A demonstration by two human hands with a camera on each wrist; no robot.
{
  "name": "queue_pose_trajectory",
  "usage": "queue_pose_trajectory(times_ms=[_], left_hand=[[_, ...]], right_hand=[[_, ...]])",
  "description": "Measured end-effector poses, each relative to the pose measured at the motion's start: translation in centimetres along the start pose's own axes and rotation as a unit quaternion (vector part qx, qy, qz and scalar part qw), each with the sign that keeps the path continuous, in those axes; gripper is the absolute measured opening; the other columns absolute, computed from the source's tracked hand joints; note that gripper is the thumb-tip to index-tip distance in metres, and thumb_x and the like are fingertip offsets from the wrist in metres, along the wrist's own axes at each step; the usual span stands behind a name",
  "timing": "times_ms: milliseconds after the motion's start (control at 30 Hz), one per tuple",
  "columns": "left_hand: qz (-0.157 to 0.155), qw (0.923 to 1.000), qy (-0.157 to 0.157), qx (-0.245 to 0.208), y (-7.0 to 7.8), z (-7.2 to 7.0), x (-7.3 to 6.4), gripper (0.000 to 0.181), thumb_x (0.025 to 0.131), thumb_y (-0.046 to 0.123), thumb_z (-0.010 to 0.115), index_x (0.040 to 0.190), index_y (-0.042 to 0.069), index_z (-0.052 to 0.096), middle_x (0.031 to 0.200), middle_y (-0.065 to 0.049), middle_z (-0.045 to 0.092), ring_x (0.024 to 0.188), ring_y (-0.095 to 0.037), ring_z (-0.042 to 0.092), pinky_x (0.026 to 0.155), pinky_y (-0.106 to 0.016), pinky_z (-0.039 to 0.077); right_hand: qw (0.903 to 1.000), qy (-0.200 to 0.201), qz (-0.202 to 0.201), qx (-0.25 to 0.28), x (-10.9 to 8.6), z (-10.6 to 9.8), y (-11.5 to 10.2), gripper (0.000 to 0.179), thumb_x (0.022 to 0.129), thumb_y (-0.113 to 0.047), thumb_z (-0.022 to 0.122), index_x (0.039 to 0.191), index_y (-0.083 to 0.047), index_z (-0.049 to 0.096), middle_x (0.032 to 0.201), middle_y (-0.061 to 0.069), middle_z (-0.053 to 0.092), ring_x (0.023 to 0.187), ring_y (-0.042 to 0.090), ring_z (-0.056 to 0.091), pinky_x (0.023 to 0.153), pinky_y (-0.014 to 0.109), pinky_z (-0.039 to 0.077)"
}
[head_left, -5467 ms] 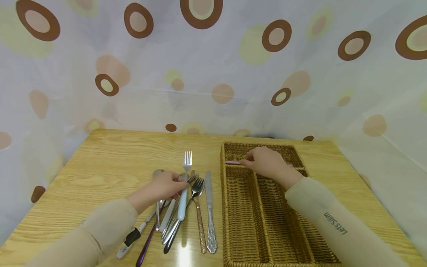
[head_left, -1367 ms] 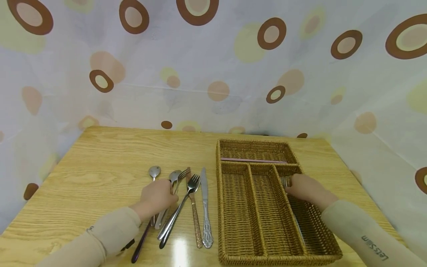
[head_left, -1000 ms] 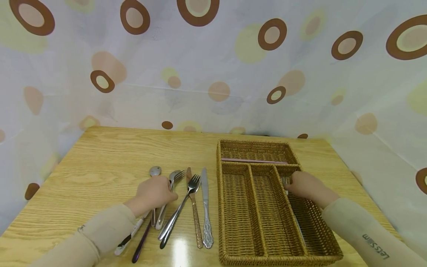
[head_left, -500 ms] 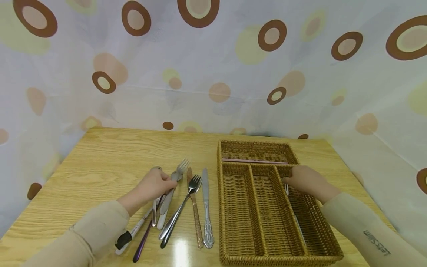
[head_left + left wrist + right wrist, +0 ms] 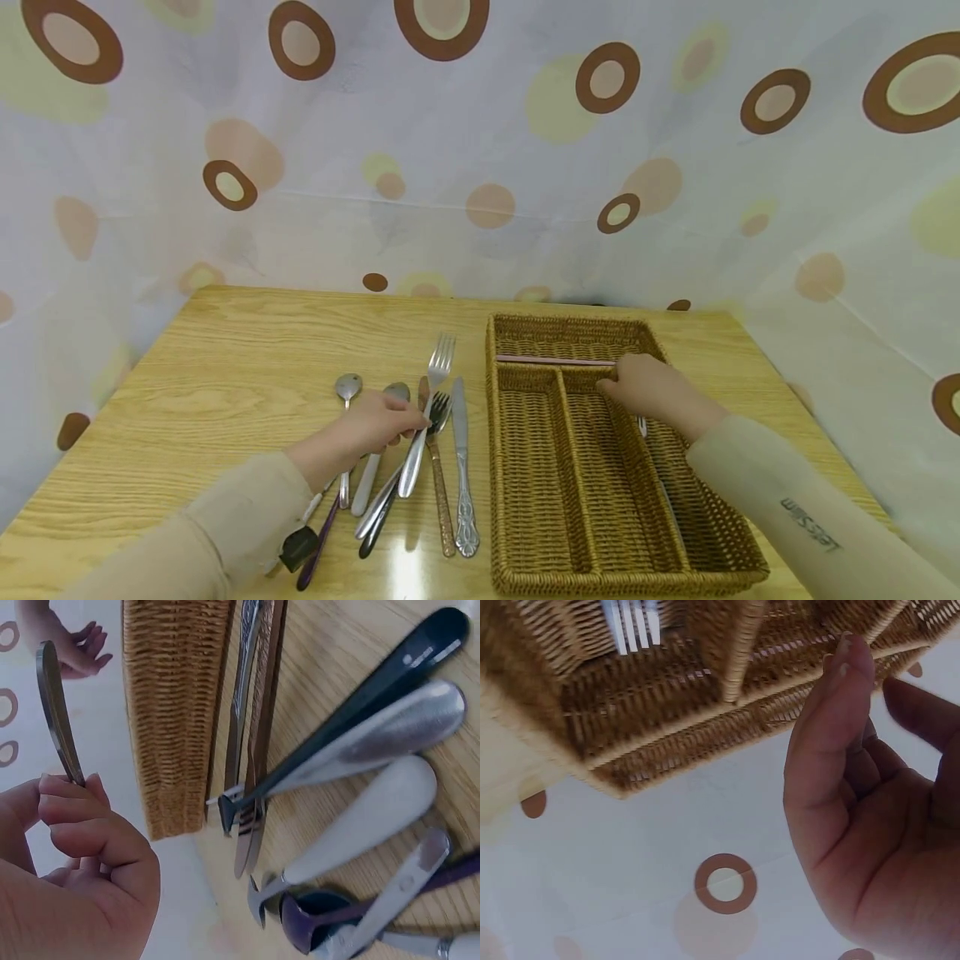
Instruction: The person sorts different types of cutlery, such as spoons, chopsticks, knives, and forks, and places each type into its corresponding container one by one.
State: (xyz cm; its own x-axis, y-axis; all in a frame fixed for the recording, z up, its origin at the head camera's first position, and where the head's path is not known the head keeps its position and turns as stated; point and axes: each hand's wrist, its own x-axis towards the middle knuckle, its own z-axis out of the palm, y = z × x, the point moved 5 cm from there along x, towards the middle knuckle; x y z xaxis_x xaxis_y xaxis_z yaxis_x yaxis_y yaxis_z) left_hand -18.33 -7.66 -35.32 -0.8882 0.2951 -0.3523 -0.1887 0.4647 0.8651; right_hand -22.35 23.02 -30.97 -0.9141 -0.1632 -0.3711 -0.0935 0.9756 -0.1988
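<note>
The fork (image 5: 414,462) is pinched by the left grip (image 5: 378,419), left of the basket (image 5: 532,483); probably light, stiff and slippery, it is best held mid-handle. The right grip (image 5: 647,390) is relaxed, empty.

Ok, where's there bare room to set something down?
Bare: the table at far left, between cutlery and patterned sheet; in the basket, the left slot and middle slot. Crowded: the heap under the left hand. The right slot holds a fork, the back slot a pink stick.

A household setting is suggested by the wooden table (image 5: 255,350), loose cutlery (image 5: 441,492), compartmented wicker tray (image 5: 532,483) and circle-patterned backdrop (image 5: 442,117)
</note>
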Motion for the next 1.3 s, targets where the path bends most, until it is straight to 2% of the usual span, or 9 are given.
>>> queue_pose_trajectory(times_ms=[167,400,567,733,867,1000,1100,1200,1300], left_hand=[[0.005,0.9997,-0.002,-0.023,0.5,1.0,0.3,0.019,0.088,0.018,0.057,0.078,0.004,0.065,0.064,0.005,0.046,0.053,-0.007,0.030,0.048,-0.019,0.025],[0.020,0.9988,-0.018,-0.040,1.3,2.6,0.6,0.021,0.089,0.018,0.056,0.070,0.008,0.056,0.061,0.005,0.041,0.055,-0.008,0.031,0.051,-0.020,0.028],[0.010,0.9993,-0.005,-0.036,1.6,3.7,1.0,0.024,0.088,0.019,0.057,0.066,0.009,0.057,0.061,0.006,0.042,0.053,-0.007,0.032,0.051,-0.020,0.029],[0.004,0.9989,0.000,-0.046,2.2,5.0,1.3,0.024,0.087,0.019,0.059,0.064,0.010,0.056,0.060,0.007,0.042,0.053,-0.008,0.031,0.051,-0.021,0.028],[0.008,0.9992,-0.007,-0.039,2.8,5.8,1.5,0.022,0.087,0.019,0.058,0.068,0.009,0.058,0.069,0.004,0.048,0.058,-0.009,0.036,0.053,-0.022,0.030],[0.020,0.9994,-0.010,-0.027,3.5,6.5,1.6,0.021,0.087,0.019,0.058,0.069,0.008,0.060,0.085,0.000,0.060,0.071,-0.011,0.047,0.060,-0.023,0.037],[0.034,0.9984,-0.017,-0.041,3.9,7.0,1.6,0.020,0.087,0.017,0.058,0.069,0.007,0.060,0.093,-0.002,0.063,0.080,-0.013,0.050,0.065,-0.023,0.040],[0.046,0.9971,-0.023,-0.056,4.3,7.4,1.6,0.018,0.086,0.014,0.059,0.071,0.005,0.061,0.082,0.000,0.060,0.074,-0.012,0.047,0.064,-0.023,0.038],[0.052,0.9972,-0.023,-0.049,4.5,7.6,1.6,0.016,0.085,0.014,0.058,0.077,0.002,0.066,0.074,0.005,0.054,0.068,-0.011,0.042,0.060,-0.024,0.035]], right_hand=[[0.9995,-0.010,-0.029,-0.001,-0.1,-0.3,-2.3,0.045,0.100,-0.018,0.039,0.054,-0.018,0.036,0.047,-0.005,0.028,0.042,0.008,0.025,0.051,0.025,0.036],[0.9994,-0.004,-0.035,0.001,0.4,0.0,-4.6,0.049,0.100,-0.022,0.040,0.052,-0.018,0.036,0.045,-0.005,0.028,0.040,0.008,0.024,0.047,0.025,0.036],[0.9987,-0.001,-0.051,0.009,0.9,0.4,-6.1,0.050,0.100,-0.024,0.040,0.051,-0.017,0.036,0.044,-0.005,0.029,0.039,0.008,0.025,0.046,0.024,0.034],[0.9982,0.002,-0.059,-0.015,1.0,0.5,-7.4,0.049,0.101,-0.024,0.039,0.053,-0.017,0.038,0.045,-0.004,0.033,0.040,0.009,0.029,0.047,0.025,0.037],[0.9990,0.000,-0.042,-0.018,0.9,0.8,-8.1,0.050,0.100,-0.032,0.040,0.053,-0.016,0.039,0.045,-0.004,0.034,0.040,0.010,0.031,0.044,0.024,0.033],[0.9993,0.001,-0.029,-0.023,0.9,1.5,-8.6,0.057,0.097,-0.048,0.039,0.049,-0.017,0.038,0.043,-0.004,0.034,0.039,0.009,0.029,0.040,0.023,0.026],[0.9991,-0.001,-0.029,-0.031,0.9,2.0,-8.9,0.059,0.095,-0.053,0.040,0.048,-0.018,0.039,0.043,-0.004,0.035,0.039,0.009,0.029,0.039,0.023,0.023],[0.9991,-0.003,-0.033,-0.028,0.8,2.3,-9.2,0.056,0.095,-0.049,0.043,0.048,-0.018,0.040,0.043,-0.004,0.036,0.039,0.009,0.029,0.039,0.023,0.022],[0.9989,-0.009,-0.044,-0.008,0.8,2.5,-9.4,0.053,0.095,-0.042,0.048,0.048,-0.018,0.040,0.043,-0.005,0.034,0.039,0.008,0.027,0.039,0.022,0.023]])
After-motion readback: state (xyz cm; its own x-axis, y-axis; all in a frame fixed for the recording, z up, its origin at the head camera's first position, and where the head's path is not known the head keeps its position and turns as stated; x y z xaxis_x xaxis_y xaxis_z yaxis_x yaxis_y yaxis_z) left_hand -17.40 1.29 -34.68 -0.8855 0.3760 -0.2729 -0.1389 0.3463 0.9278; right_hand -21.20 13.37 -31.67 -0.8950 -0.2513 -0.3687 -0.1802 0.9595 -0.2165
